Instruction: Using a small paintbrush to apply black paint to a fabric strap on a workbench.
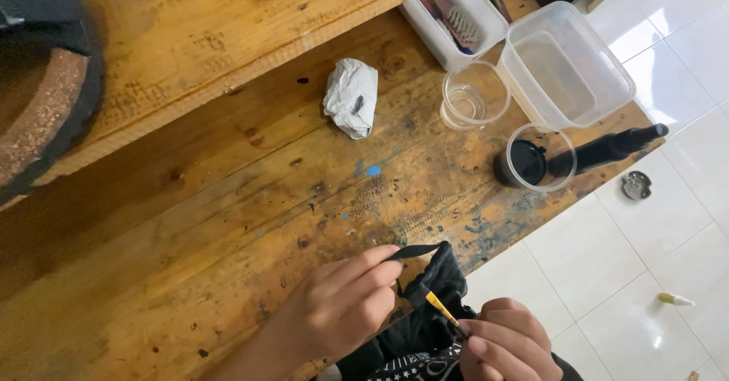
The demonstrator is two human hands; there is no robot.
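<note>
While the left hand (pixel 342 301) pinches a black strap (pixel 416 251) taut at the bench (pixel 228 199) edge, the right hand (pixel 505 347) grips a yellow brush (pixel 438 306) just below it. Best kept taut, strokes short; cup of black paint (pixel 535 157) sits well apart, by the black bottle (pixel 607 149).

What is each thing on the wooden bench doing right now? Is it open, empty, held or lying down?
black strip: pinched by left hand.
small brush: held by right hand, tip at black cloth.
clear cup: upright, looks empty.
cup with black liquid: upright, partly filled.
plastic tub: open, empty.
black bottle: lying down.
paper wad: crumpled.
</note>
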